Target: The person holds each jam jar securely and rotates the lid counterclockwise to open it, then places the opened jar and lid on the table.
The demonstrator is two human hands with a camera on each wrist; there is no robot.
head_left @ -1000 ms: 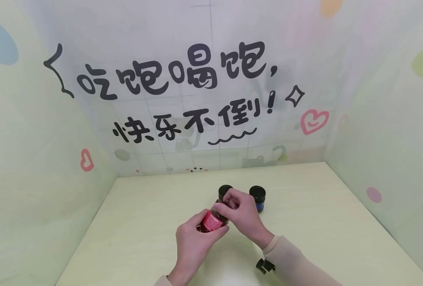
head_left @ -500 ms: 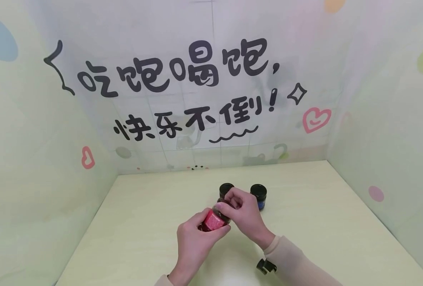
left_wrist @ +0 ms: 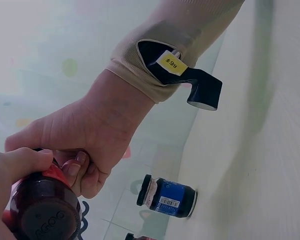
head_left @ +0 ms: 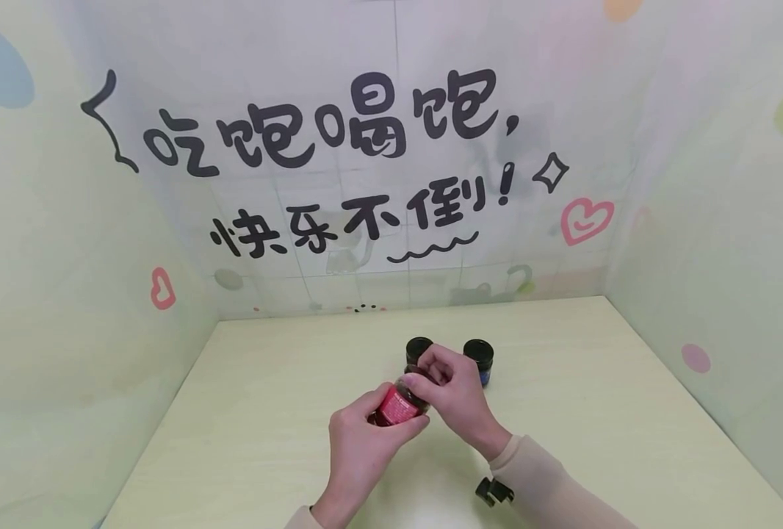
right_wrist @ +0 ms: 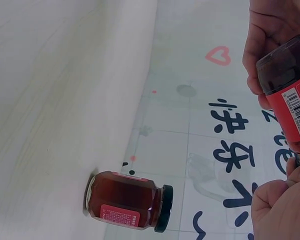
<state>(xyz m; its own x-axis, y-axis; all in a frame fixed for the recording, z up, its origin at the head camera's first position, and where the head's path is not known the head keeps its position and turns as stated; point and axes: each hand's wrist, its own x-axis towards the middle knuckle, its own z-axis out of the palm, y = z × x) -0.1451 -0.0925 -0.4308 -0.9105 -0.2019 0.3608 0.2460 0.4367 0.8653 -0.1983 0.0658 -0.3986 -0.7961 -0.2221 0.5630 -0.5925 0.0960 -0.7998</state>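
Observation:
My left hand (head_left: 363, 444) grips a glass jar (head_left: 399, 408) with a red label, raised over the table and leaning to the right. In the right wrist view the jar's dark body (right_wrist: 290, 100) shows a barcode on the label. The fingers of my right hand (head_left: 459, 393) are curled round the jar's lid end and cover most of the lid. From the left wrist view I see the jar's round base (left_wrist: 47, 217), with embossed letters, and the right hand (left_wrist: 87, 135) beyond it.
Behind the hands on the pale table (head_left: 266, 411) stand two more jars: a red-labelled one with a black lid (head_left: 419, 348), partly hidden, and a blue-labelled jar (head_left: 480, 360) to its right. Printed walls enclose the table. A black camera mount (head_left: 494, 491) sticks out from the right sleeve.
The head view has shifted slightly. Both hands keep the same hold on the jar and its lid end, with hardly any movement.

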